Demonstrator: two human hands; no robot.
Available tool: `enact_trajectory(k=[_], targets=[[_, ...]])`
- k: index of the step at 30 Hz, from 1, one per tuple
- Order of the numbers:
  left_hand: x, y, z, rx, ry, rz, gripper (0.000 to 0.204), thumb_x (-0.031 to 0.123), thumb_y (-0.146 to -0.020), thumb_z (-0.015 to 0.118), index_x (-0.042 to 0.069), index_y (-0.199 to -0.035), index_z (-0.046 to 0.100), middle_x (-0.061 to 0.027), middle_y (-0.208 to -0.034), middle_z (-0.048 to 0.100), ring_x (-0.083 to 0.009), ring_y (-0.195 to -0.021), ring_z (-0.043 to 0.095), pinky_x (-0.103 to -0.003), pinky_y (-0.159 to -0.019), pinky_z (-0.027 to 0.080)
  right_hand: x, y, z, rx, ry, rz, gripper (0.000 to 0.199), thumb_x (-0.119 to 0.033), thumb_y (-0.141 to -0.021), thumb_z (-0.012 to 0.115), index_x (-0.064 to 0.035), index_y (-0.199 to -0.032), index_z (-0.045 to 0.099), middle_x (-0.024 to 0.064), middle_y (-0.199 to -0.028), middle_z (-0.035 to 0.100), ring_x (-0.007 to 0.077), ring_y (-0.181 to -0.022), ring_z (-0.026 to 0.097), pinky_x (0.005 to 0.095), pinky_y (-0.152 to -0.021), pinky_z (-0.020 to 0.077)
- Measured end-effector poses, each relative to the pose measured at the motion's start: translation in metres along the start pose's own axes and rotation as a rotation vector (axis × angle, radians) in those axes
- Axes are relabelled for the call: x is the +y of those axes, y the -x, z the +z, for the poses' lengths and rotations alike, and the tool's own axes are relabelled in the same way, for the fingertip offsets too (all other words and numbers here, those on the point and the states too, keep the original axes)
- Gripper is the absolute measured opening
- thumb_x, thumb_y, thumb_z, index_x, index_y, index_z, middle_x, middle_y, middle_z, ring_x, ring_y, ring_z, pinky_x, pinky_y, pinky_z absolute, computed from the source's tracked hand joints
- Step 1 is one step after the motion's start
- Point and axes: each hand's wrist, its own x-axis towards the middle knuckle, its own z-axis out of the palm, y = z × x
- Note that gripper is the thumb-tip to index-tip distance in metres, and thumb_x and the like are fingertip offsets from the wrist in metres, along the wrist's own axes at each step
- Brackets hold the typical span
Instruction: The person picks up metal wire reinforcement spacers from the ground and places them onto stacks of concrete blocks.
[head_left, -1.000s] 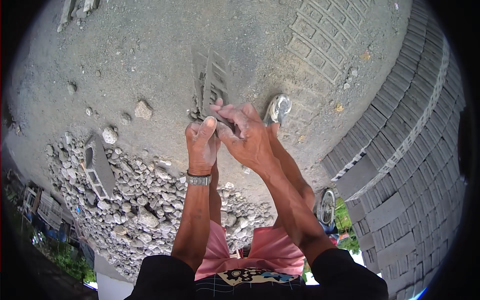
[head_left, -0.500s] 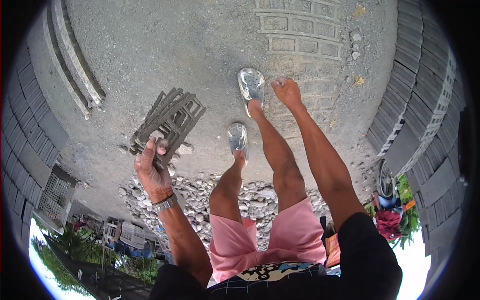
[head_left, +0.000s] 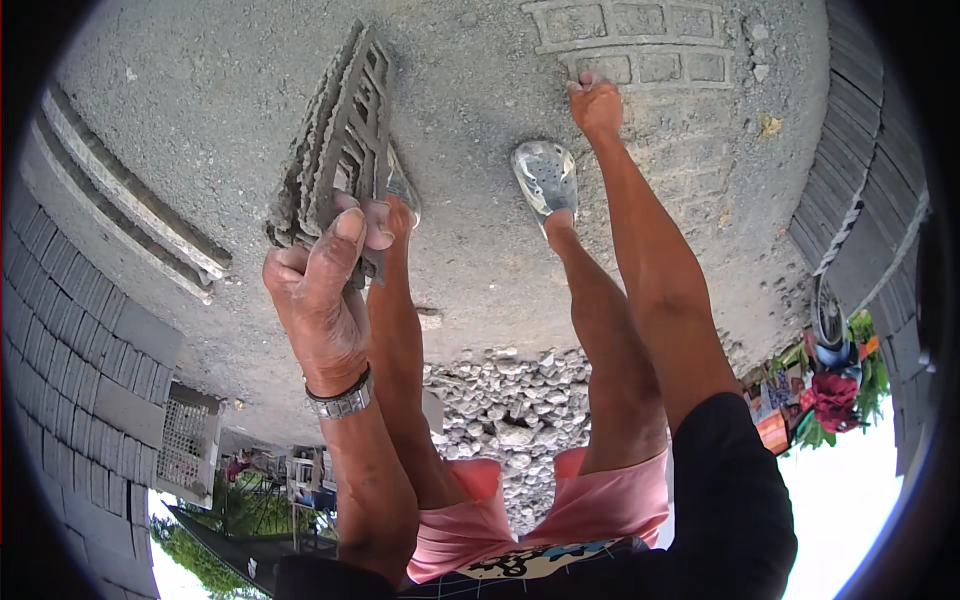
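My left hand (head_left: 318, 290) is closed around the near end of a stack of grey, ladder-shaped cement frames (head_left: 345, 140). The stack is held up on a slant, with rough crumbly edges and rectangular openings. Reaching forward, my right hand (head_left: 598, 105) is closed at the near left corner of similar open-celled frames (head_left: 655, 86) lying flat on the ground. Its fingertips are partly hidden, so whether they grip the frame's edge cannot be told. A metal wristwatch (head_left: 342, 402) is on my left wrist.
Two long grey bars (head_left: 140, 195) lie at the left. Stacked grey slabs (head_left: 70, 320) line the left side, with more slabs (head_left: 860, 110) on the right. A pile of stones (head_left: 505, 400) lies behind my feet. My shoe (head_left: 547, 180) stands near the frames.
My left hand has raised the stack and turned it more upright. My right hand has moved forward to the corner of the frames on the ground. My legs have stepped wider apart.
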Motion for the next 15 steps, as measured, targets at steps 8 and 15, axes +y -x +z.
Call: enact_trajectory(k=[8, 15], targets=[[0.016, -0.016, -0.015, -0.184, -0.197, -0.144, 0.031, 0.015, -0.077, 0.08, -0.006, -0.094, 0.065, -0.0142, -0.075, 0.069, -0.0193, -0.073, 0.066, -0.035, -0.075, 0.052, -0.043, -0.002, -0.014, 0.059, -0.076, -0.006, 0.04, -0.042, -0.069, 0.073, -0.0057, -0.087, 0.068, 0.018, -0.093, 0.069, 0.0358, -0.091, 0.067, 0.0426, -0.081, 0.0513], [0.027, -0.037, -0.001, -0.219, -0.135, -0.119, 0.027, 0.012, -0.075, 0.081, -0.004, -0.091, 0.067, -0.0122, -0.075, 0.07, -0.0165, -0.072, 0.067, -0.031, -0.071, 0.054, -0.082, -0.068, -0.017, 0.059, 0.201, -0.107, 0.054, -0.054, -0.07, 0.07, -0.0034, -0.088, 0.069, 0.0204, -0.094, 0.07, 0.0367, -0.088, 0.066, 0.0477, -0.077, 0.0489]])
